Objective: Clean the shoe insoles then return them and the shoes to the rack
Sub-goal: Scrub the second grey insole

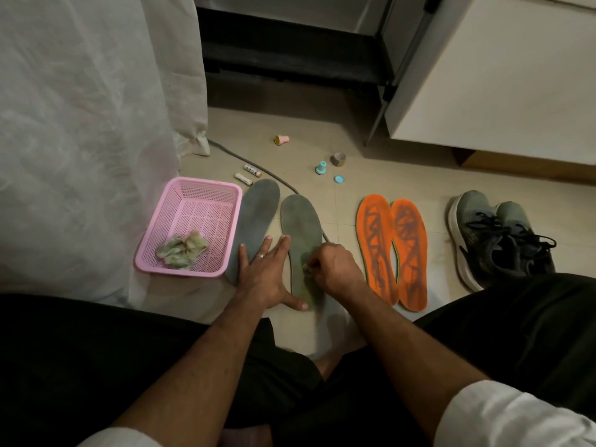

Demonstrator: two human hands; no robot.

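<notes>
Two grey-green insoles lie on the tiled floor, one (258, 217) next to the basket and one (303, 233) to its right. My left hand (267, 279) lies flat with spread fingers between them, its thumb pressing the heel of the right grey insole. My right hand (329, 266) pinches a small pale wipe (306, 268) against that insole's middle. Two orange insoles (375, 246) (411, 253) lie side by side further right. A pair of grey laced sneakers (496, 237) stands at the far right.
A pink mesh basket (190, 201) at the left holds crumpled used wipes (182, 250). Small caps, a tape roll (338, 159), two batteries (248, 175) and a grey cable (277, 179) lie on the floor behind. White curtain at left, white cabinet at upper right, my dark-trousered legs below.
</notes>
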